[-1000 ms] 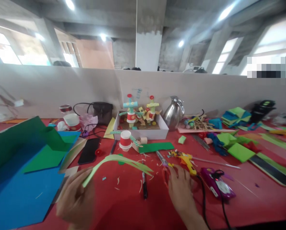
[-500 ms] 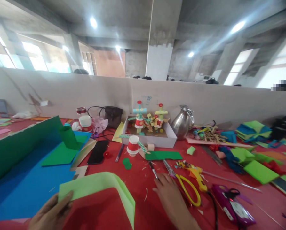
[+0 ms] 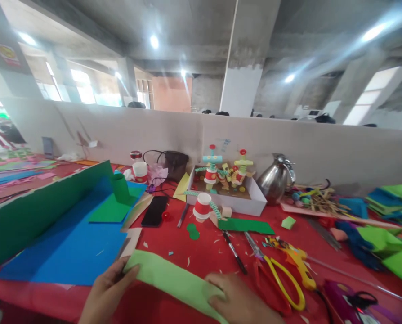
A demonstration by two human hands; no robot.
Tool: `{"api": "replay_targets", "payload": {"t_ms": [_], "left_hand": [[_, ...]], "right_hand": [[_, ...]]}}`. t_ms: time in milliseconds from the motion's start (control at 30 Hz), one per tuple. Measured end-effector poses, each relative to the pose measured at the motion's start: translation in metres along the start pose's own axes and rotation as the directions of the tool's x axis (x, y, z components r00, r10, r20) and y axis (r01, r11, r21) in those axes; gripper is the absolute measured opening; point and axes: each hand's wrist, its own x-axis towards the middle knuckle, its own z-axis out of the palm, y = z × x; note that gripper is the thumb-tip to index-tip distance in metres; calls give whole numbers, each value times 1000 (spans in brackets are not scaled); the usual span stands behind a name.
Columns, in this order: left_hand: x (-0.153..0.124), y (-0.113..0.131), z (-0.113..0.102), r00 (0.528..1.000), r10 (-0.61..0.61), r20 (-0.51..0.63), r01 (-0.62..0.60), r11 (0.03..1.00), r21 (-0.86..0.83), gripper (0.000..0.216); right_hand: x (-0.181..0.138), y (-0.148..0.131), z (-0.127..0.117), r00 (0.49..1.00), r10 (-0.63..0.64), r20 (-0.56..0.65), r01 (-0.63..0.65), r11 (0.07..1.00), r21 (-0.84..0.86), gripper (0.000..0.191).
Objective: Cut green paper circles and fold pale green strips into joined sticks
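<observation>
A light green paper strip [image 3: 174,280] stretches between my two hands above the red table. My left hand [image 3: 112,285] pinches its left end between thumb and fingers. Toward its other end, my right hand [image 3: 233,294] grips the strip, thumb on the near face. Just beyond the right hand lies a black pen [image 3: 234,253]. Scissors [image 3: 284,275] with yellow handles rest to the right of it. A darker green strip [image 3: 246,225] lies flat farther back, beside a red and white paper cup [image 3: 202,206] with coiled paper arms.
On the left, blue sheets [image 3: 62,252] carry a green board and a green paper tube [image 3: 120,188]. A white box [image 3: 228,202] holding cup figures stands at the back, near a steel jug [image 3: 277,177]. At right are a yellow glue gun [image 3: 300,265] and a purple device [image 3: 347,299].
My right hand has left the pen and now grips the green strip, which is straighter than before. The view has swung left, so things appear farther right.
</observation>
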Motion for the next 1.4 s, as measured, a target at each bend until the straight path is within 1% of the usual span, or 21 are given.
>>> {"api": "replay_targets", "payload": {"t_ms": [67,167,233,333,433,500,533,600,667,733,800,833,867,967,1033,1100,1133,1200,1267,1333,1400], "left_hand": [[3,1,-9,997,12,-77,-13,1000,-6,67],[10,-2,-15,989,62,-138,-56,997,49,73],[16,-7,-15,987,98,-128,-81,988,129,73],[25,-13,-13,982,177,-71,-153,953,260,62],[31,-17,-8,975,218,-31,-200,935,293,53],[32,-15,-2,978,207,-34,-193,953,235,53],[32,-13,2,978,201,-55,-190,967,168,54],[30,-7,12,979,178,-100,-184,982,-53,56],[25,0,22,987,128,-94,-150,946,-287,54],[16,2,33,998,55,25,-40,913,-405,47],[4,-1,44,984,-21,179,90,920,-382,39],[-1,-3,49,973,-52,227,132,927,-352,37],[-7,-5,54,970,-66,232,143,931,-335,37],[-16,-6,61,970,-118,213,186,923,-336,44],[-19,-4,64,951,-165,263,259,887,-381,53],[-21,-2,66,928,-188,320,320,844,-431,60],[-21,-2,68,925,-193,328,332,830,-449,60],[-22,-3,71,935,-197,295,320,825,-466,55],[-20,-5,73,947,-200,249,299,832,-468,47],[-17,-7,71,952,-201,232,289,840,-459,43],[-14,-9,65,949,-207,238,295,849,-439,42]], "right_hand": [[-7,13,-7,1000,6,21,-7,997,71,28],[-18,31,-9,995,83,-49,-74,983,170,32],[-22,40,-4,986,136,-94,-113,970,213,32],[-26,48,4,979,164,-119,-138,969,205,26],[-30,52,5,962,211,-174,-187,971,148,25],[-32,54,4,941,259,-218,-227,961,159,25],[-33,54,4,931,284,-227,-239,949,206,26],[-34,53,5,918,336,-210,-244,897,369,29],[-32,48,9,912,377,-162,-242,812,531,32],[-29,43,14,913,392,-110,-243,743,624,37],[-25,38,20,921,380,-82,-234,711,663,41],[-24,37,23,924,373,-81,-226,704,673,42],[-23,36,26,927,367,-79,-220,701,678,42],[-21,36,36,934,354,-53,-229,706,670,43],[-20,36,41,942,334,-26,-239,723,648,44],[-17,35,43,956,291,-40,-205,759,618,46],[-15,33,43,964,256,-72,-168,795,583,46],[-11,29,41,965,171,-197,-65,890,452,48],[-7,25,39,937,97,-334,11,952,305,50],[-5,23,39,919,78,-386,37,959,282,54],[-3,23,42,926,102,-362,36,935,353,56]]}}
